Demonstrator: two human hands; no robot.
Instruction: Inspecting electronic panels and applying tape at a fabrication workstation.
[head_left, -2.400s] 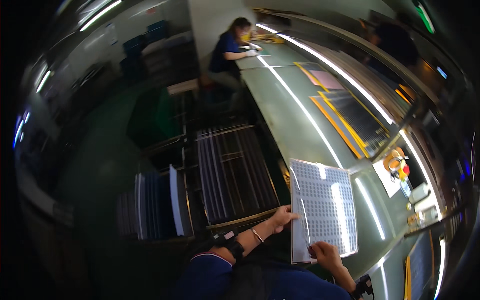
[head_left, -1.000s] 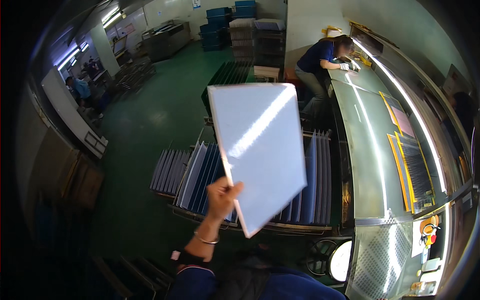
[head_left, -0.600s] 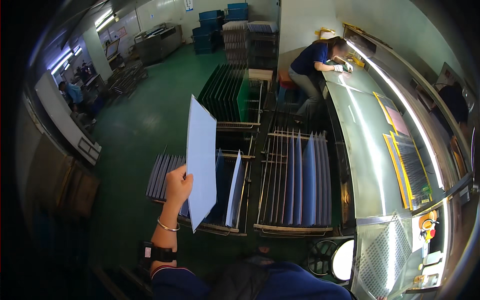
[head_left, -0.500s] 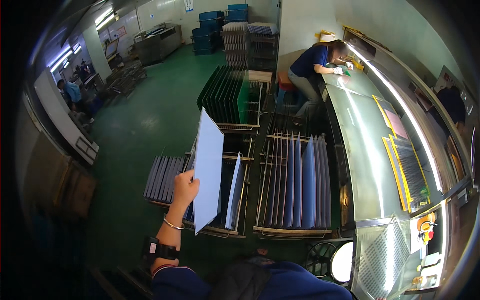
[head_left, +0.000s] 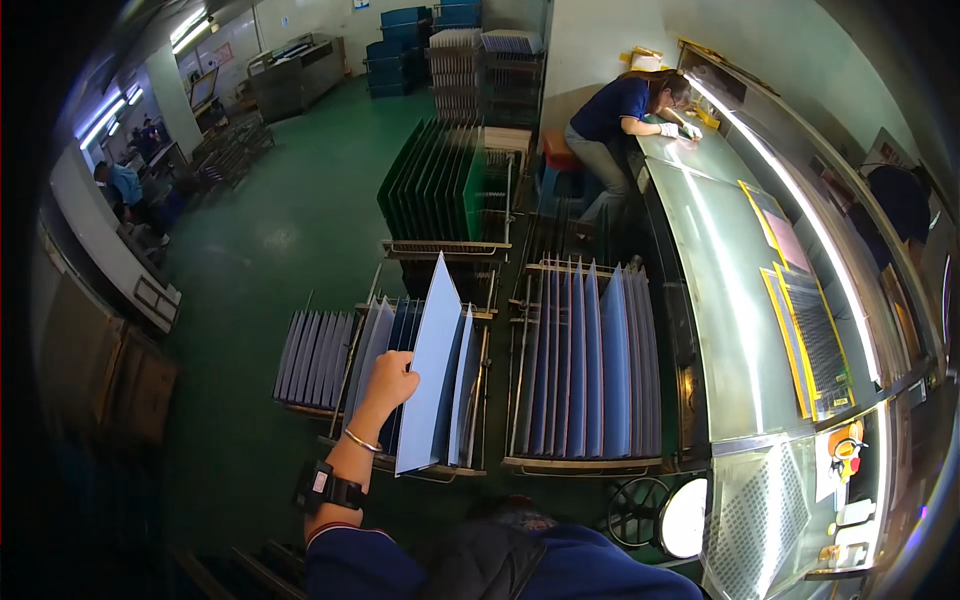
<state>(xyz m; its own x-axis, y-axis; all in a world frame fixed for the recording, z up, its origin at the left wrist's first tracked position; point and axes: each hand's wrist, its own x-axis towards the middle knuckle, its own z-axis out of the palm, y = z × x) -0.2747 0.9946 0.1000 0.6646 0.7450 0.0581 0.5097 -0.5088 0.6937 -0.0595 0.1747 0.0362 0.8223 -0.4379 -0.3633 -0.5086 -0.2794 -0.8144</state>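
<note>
My left hand (head_left: 392,380) is closed on the left edge of a thin pale blue board (head_left: 432,375). The board stands nearly upright, leaning a little, with its lower end at the near bar of a wire rack (head_left: 484,385). Whether it sits in a slot cannot be made out. Right beside it in the rack stands another pale blue board (head_left: 463,385), and more boards (head_left: 372,335) stand behind my hand. My right hand is out of view.
A second rack (head_left: 585,463) full of upright boards stands to the right. Green boards (head_left: 430,185) fill a rack farther off. Along the right runs a lit workbench (head_left: 705,270), where a gloved co-worker (head_left: 618,125) leans over. A round stool (head_left: 684,518) stands near me.
My left hand has moved slightly right and lowered the pale blue board, bringing it close beside the other board in the rack. The whole view has shifted slightly.
</note>
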